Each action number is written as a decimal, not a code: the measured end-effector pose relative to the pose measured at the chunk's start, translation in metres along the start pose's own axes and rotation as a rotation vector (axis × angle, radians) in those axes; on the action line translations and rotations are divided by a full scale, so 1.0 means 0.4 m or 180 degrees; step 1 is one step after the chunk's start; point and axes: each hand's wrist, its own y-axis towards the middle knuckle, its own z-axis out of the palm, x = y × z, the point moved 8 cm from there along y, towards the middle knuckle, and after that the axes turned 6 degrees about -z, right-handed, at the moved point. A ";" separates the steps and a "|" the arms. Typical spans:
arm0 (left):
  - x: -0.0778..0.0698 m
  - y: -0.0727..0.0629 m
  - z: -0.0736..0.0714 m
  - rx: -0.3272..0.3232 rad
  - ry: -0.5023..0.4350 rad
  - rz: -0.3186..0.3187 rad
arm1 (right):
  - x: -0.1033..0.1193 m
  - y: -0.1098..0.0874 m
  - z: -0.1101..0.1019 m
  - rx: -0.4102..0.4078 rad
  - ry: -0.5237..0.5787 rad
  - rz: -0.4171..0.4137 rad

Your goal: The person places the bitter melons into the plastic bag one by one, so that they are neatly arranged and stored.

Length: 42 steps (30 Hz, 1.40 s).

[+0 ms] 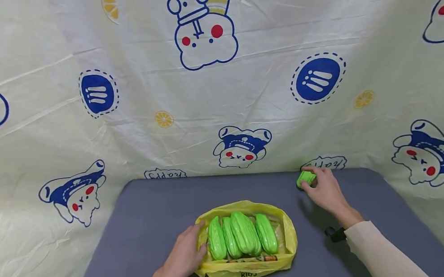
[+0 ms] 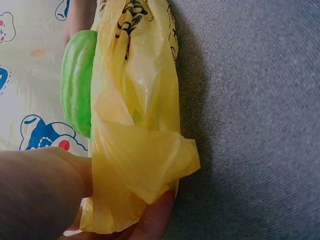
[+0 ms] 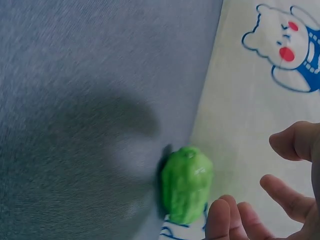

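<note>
A yellow plastic bag (image 1: 247, 273) with its rim folded open sits at the front middle of the table. Several ridged, glossy green gourds (image 1: 243, 233) lie side by side in it; in the left wrist view one green gourd (image 2: 79, 84) sticks up past the bag's edge. My left hand (image 1: 185, 250) grips the bag's left rim, thumb on the inner side and fingers outside. At the far right of the table is another green gourd (image 3: 187, 185). My right hand (image 1: 326, 189) is beside it, thumb and fingers spread; the right wrist view shows them not closed around it.
The grey table (image 1: 156, 204) ends at the back against a hanging white sheet (image 1: 139, 84) printed with cartoon bears and orange slices. That sheet also rises at both sides. The gourd outside the bag lies close to the table's back edge.
</note>
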 end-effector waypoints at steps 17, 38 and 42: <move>0.010 -0.001 0.001 0.0048 0.0010 -0.0018 | -0.133 0.043 0.028 -0.0064 0.0240 0.0656; 0.015 0.010 0.007 0.0105 0.0029 -0.0043 | -0.189 0.076 0.069 0.0078 0.0747 0.1044; 0.009 0.013 0.008 0.0106 0.0005 -0.0017 | -0.202 0.079 0.078 0.0104 0.0909 0.1069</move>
